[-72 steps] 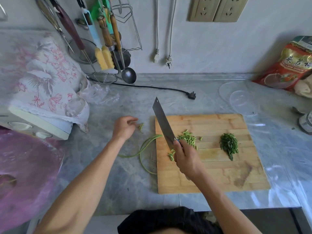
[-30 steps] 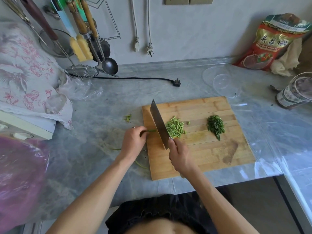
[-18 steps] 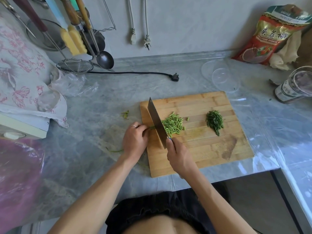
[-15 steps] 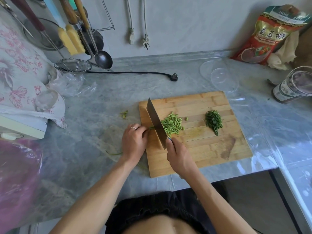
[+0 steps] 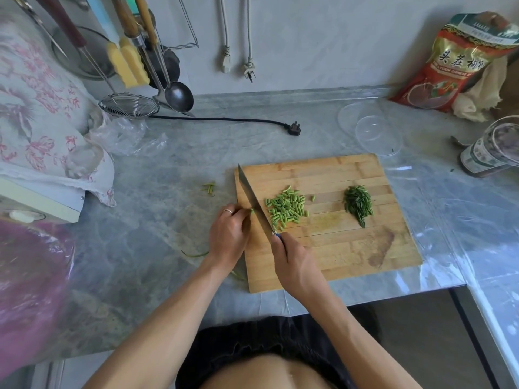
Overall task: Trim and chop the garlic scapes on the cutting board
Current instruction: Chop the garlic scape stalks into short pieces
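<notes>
The left hand (image 5: 229, 237) pinches the thin green garlic scapes (image 5: 252, 211) at the left edge of the light wooden cutting board (image 5: 337, 248). The right hand (image 5: 293, 262) grips the wide steel knife (image 5: 252, 200), its blade just beside the left fingers. A pile of small green cut pieces (image 5: 286, 210) lies right of the blade

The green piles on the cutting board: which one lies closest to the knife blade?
The pale green pile of short stem pieces, just right of the knife. The darker, finely chopped pile lies farther right.

— Where does the one view look from?
— From the person's head, forward and steeply down over the grey marbled surface (image 5: 157, 192), close above its near edge.
— How far does it reach?
— To the back wall.
</notes>
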`<state>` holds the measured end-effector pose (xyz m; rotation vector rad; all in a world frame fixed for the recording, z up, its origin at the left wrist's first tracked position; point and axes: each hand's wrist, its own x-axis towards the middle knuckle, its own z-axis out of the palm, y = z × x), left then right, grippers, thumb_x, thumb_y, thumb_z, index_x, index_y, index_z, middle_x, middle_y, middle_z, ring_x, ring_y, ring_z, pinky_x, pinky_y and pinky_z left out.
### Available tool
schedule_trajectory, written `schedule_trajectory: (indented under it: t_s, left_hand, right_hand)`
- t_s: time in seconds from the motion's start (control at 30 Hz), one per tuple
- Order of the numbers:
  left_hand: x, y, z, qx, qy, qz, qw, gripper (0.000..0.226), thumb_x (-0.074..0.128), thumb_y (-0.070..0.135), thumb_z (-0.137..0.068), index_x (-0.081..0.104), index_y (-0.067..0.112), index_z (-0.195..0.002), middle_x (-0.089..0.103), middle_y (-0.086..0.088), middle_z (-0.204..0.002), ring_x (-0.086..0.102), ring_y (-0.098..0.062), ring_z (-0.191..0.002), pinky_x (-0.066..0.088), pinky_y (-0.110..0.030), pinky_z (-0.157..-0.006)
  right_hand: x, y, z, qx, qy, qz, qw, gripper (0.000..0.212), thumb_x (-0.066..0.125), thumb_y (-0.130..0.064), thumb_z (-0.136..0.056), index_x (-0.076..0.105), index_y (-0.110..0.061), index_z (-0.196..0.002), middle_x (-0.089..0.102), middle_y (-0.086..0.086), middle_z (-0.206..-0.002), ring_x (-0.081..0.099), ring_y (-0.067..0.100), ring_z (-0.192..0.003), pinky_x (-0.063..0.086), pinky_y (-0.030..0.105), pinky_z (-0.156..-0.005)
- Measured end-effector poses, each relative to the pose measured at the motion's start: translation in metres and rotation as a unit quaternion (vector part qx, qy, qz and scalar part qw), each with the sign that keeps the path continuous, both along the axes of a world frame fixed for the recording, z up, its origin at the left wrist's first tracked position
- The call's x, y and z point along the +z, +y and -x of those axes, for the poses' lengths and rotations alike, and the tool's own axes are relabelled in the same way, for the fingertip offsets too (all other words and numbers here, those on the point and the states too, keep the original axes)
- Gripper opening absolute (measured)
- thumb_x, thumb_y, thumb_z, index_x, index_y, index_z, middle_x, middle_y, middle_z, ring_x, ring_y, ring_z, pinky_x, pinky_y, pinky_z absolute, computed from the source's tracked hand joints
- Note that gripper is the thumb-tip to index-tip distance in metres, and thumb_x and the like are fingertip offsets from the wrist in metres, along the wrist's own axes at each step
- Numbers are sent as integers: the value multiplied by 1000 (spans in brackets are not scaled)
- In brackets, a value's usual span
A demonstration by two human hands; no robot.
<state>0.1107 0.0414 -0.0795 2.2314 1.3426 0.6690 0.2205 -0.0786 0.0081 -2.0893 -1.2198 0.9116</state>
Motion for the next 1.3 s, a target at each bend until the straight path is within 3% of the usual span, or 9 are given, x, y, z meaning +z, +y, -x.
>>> schedule_trajectory:
  t_s: [0.13,0.33,0.53,0.7,0.8,0.97,1.03,1.17,1.3]
  left_hand:
    - [1,-1,-2,10,-7,7,1000,25,59,14,-86,76,12,-104,67,-8,-97,63,-30,-95,55,-39,-70]
    - [2,-4,-6,38,-20,33,999,17,67,12,-86,76,14,-100,66,-6,-96,62,-26,-93,53,-38,-68]
    - [-1,-8,-7,57,-88,72,992,16,66,13,-89,76,12,-101,67,-2,-102,63,-19,-95,54,-37,-78]
    - [-8,-9,-7,59,-86,77,992,17,65,16,-90,77,10,-100,67,-2,-103,61,-18,-97,53,-40,-79]
    - [-12,-9,-6,58,-73,68,993,18,64,16,-89,77,10,-99,67,-3,-102,60,-20,-98,53,-41,-76]
    - [-9,-8,-7,65,-81,66,992,16,66,12,-89,77,10,-101,68,-2,-101,62,-21,-99,54,-41,-77]
    - [-4,-9,-7,57,-75,58,994,17,65,11,-90,76,10,-102,68,-3,-100,62,-23,-97,54,-41,-77]
    - [-1,-7,-4,26,-37,13,999,20,61,10,-86,76,7,-100,69,-7,-98,64,-27,-91,55,-38,-73]
    - [-3,-6,2,-17,-4,1,1000,27,59,3,-85,75,4,-107,69,-10,-107,64,-30,-98,56,-39,-80]
  right_hand:
    - [5,0,3,32,-22,-16,999,33,35,-21,-105,33,-20,-72,33,-6,-60,34,29,-53,33,48,-53]
    - [-6,0,1,-11,-24,-11,1000,31,38,-33,-104,38,-22,-74,37,-4,-48,29,16,-39,22,26,-41]
    - [-12,0,3,21,-52,9,998,33,28,-42,-103,41,-17,-88,47,4,-55,35,17,-38,24,29,-39]
    - [-7,4,2,56,-96,84,990,30,21,-41,-103,41,-20,-108,39,-7,-70,36,8,-57,28,19,-51]
    - [-9,6,8,42,-91,31,994,22,27,-39,-104,37,-20,-99,40,-2,-58,38,19,-47,23,28,-41]
    - [-18,16,8,18,-65,7,998,26,30,-37,-104,41,-14,-99,43,2,-53,35,19,-39,19,29,-39]
    - [-21,9,9,26,-81,3,996,25,29,-38,-104,39,-16,-95,44,2,-55,35,19,-38,20,28,-38]
    - [-22,4,10,-30,-20,20,999,26,31,-37,-104,40,-18,-88,48,6,-55,43,26,-43,32,38,-44]
    - [-21,10,3,-63,-24,27,997,23,31,-35,-105,39,-21,-89,46,-3,-57,43,14,-42,28,23,-39]
